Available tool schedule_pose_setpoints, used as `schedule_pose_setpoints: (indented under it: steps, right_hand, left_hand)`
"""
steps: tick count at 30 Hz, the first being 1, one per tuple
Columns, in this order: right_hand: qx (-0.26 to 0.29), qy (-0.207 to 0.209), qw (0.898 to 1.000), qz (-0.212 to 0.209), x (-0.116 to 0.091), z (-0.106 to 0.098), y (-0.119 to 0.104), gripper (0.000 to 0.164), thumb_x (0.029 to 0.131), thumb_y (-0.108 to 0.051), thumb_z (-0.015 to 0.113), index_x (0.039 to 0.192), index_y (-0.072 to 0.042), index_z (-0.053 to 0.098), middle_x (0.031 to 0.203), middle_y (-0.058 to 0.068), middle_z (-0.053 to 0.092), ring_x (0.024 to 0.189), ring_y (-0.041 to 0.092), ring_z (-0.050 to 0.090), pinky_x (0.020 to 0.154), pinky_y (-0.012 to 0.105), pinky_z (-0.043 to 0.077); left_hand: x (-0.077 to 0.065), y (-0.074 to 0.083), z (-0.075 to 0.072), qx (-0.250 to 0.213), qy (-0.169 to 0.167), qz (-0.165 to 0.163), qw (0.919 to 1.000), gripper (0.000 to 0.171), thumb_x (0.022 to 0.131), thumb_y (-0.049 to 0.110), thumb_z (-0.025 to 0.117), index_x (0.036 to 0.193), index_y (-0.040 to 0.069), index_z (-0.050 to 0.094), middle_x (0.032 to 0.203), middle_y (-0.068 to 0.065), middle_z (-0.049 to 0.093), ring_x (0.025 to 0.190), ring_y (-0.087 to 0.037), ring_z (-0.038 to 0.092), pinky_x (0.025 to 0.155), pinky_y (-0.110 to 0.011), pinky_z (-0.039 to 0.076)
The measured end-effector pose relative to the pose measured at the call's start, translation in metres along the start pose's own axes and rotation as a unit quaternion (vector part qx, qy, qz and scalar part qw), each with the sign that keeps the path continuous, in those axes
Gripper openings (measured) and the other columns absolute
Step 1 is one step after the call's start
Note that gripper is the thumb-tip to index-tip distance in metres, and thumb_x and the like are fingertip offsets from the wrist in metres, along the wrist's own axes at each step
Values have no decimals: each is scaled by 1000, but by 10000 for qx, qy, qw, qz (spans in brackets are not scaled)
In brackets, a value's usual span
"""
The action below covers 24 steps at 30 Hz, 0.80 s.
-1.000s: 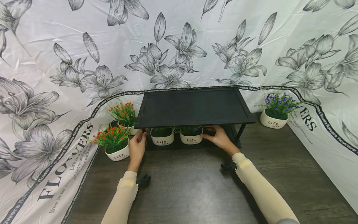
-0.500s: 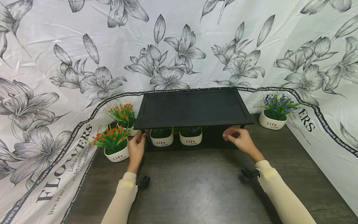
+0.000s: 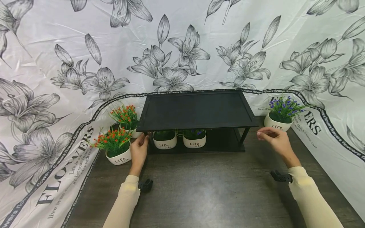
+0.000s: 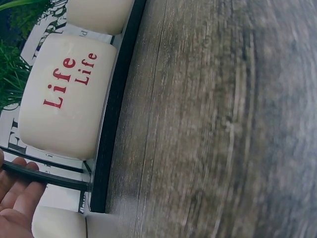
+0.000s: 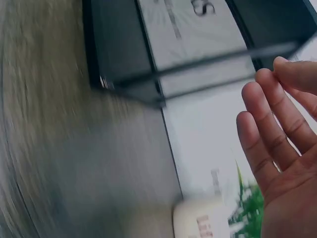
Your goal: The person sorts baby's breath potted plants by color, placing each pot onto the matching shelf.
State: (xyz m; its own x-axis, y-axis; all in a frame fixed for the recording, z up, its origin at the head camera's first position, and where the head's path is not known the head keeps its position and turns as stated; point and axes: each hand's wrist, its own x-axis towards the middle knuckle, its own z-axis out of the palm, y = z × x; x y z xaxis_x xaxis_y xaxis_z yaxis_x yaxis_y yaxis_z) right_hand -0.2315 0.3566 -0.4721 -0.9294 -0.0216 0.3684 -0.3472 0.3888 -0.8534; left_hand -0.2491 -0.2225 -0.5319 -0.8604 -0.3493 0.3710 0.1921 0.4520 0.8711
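Observation:
A low two-tier black shelf [image 3: 196,109] stands against the back cloth. On its lower tier are two white "Life" pots, the left pot [image 3: 164,144] and the right pot [image 3: 194,143], the right one with purple flowers. My left hand [image 3: 138,153] holds the shelf's front left post [image 4: 54,181], its fingers curled behind it in the left wrist view. To the right of the shelf, my right hand [image 3: 276,143] is in the air with fingers extended, holding nothing. Just beyond it stands a white pot with purple flowers [image 3: 286,106], partly covered by that hand.
Left of the shelf, two white pots with orange flowers, a front pot [image 3: 118,157] and a back pot [image 3: 125,115], stand close to my left hand. A dark wood-grain table [image 3: 199,190] lies beneath. Flower-printed cloth [image 3: 182,57] encloses the back and sides.
My right hand has left the right pot on the lower tier, come out from under the shelf and moved right toward the far-right pot. My left hand has stayed at the post.

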Motion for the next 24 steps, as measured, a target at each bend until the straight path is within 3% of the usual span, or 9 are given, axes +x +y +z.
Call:
schedule_pose_setpoints:
  steps: [5,13,17,20,22,24]
  right_hand:
    - [-377,291,9986,219,3,-27,12,21,101,-4,72,114,12,72,85,-14,78,74,1,73,67,14,57]
    - [-414,694,9943,697,13,-53,35,30,105,-11,69,126,10,68,96,-25,76,81,-4,73,69,10,56]
    - [-457,991,9890,997,18,-66,50,31,104,-14,71,128,5,68,93,-32,71,81,-11,69,69,8,55]
    - [-944,1178,9805,1261,19,-75,59,39,106,-22,70,133,5,66,92,-39,63,82,-17,62,68,6,51]
    - [-1302,1233,9719,1527,21,-80,63,49,107,-31,67,140,4,62,99,-36,60,88,-18,57,72,7,48]
    - [-1579,1216,9630,1812,23,-84,65,58,108,-39,63,149,1,56,117,-18,68,104,-7,62,83,16,52]
  left_hand:
    - [-1,1,0,5,25,13,10000,38,106,18,70,139,-1,69,132,-26,71,119,-39,73,97,-41,60]
    - [-2,-1,-1,-88,141,-29,9999,36,104,16,72,137,1,71,130,-22,73,117,-37,75,88,-9,55]
    - [-3,0,-1,-42,155,-37,9999,37,104,17,72,138,1,71,130,-23,73,117,-38,75,89,-12,57]
    - [-3,1,0,-18,126,-3,9999,37,105,16,71,137,-1,70,130,-23,73,117,-38,75,90,-16,58]
    - [-3,1,0,-23,114,25,9999,37,104,16,72,137,-1,71,130,-23,73,117,-38,75,89,-14,58]
    - [-2,1,1,-29,106,46,9999,36,104,16,72,137,-1,71,130,-23,73,117,-38,75,88,-9,55]
